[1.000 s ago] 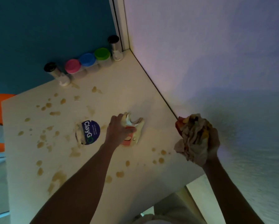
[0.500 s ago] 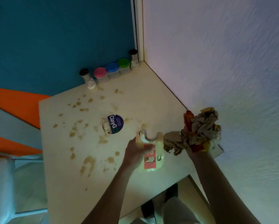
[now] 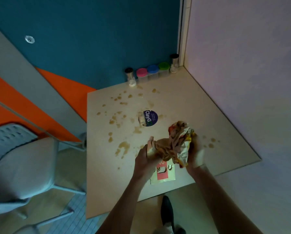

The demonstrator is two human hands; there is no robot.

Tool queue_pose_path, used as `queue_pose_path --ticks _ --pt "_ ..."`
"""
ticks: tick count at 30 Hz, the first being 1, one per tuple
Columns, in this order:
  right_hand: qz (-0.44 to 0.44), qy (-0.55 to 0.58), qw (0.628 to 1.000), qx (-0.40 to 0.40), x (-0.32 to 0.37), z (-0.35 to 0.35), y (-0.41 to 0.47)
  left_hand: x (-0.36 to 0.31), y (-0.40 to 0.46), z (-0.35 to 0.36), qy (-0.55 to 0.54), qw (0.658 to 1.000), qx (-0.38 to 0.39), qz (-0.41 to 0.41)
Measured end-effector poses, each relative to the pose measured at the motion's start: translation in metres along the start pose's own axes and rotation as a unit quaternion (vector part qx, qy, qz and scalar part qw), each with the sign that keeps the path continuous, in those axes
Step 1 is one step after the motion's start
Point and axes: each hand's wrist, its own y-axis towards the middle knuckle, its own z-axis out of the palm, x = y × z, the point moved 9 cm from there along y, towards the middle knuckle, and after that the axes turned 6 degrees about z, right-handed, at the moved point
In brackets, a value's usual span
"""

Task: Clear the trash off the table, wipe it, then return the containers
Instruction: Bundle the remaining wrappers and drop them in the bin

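Above the table (image 3: 217, 119), both hands grip crumpled wrappers (image 3: 173, 142), fingers mostly hidden

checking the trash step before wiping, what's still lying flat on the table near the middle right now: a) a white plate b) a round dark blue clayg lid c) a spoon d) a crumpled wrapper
b: the round dark blue ClayG lid lies flat among the brown spills on the table, while the crumpled wrappers are up in the left hand and right hand.
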Motion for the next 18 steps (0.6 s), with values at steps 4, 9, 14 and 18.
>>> queue_pose_path --ticks 4,9,14,18 --pt "0.018 -0.086 0.995 0.056 -0.028 0.025 -0.026 0.007 -0.031 -0.037 0.116 0.992 -0.055 -0.018" --pt "0.086 -0.197 0.969 0.118 -0.073 0.071 -0.055 0.007 -0.070 -0.084 0.263 0.962 -0.072 0.027" --pt "0.139 -0.248 0.949 0.133 -0.112 0.120 -0.065 0.032 -0.101 -0.141 0.199 0.971 -0.133 0.028" --pt "0.155 -0.287 0.935 0.141 -0.161 0.178 -0.062 0.064 -0.105 -0.214 0.203 0.967 -0.147 0.046"
